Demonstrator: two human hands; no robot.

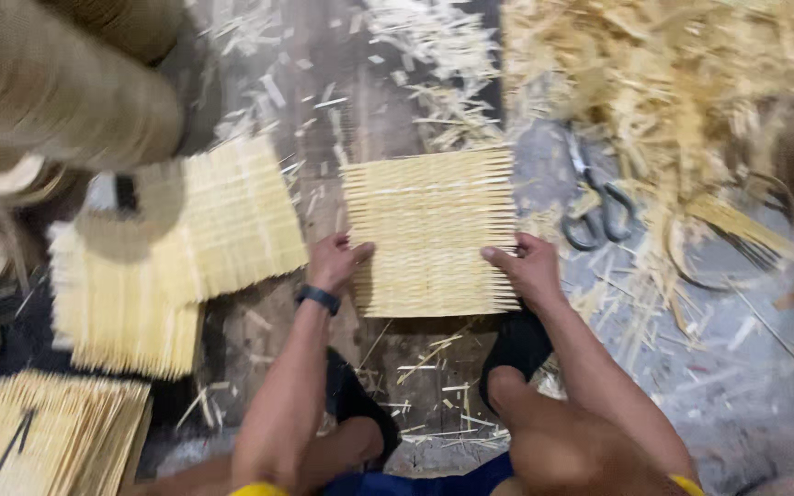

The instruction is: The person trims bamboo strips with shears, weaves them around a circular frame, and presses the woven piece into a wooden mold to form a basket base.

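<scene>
I see my left hand [334, 260] pressing flat on the near left edge of a square woven mat [429, 231] that lies on the floor [691, 358], fingers spread, gripping nothing. My right hand [527, 266] is loosely curled over the mat's near right edge, thumb on top. I judge I am squaring and steadying the weave; the next move calls for even pressure. Scissors [596, 204] lie just right of it, finished mats [186, 248] to the left.
</scene>
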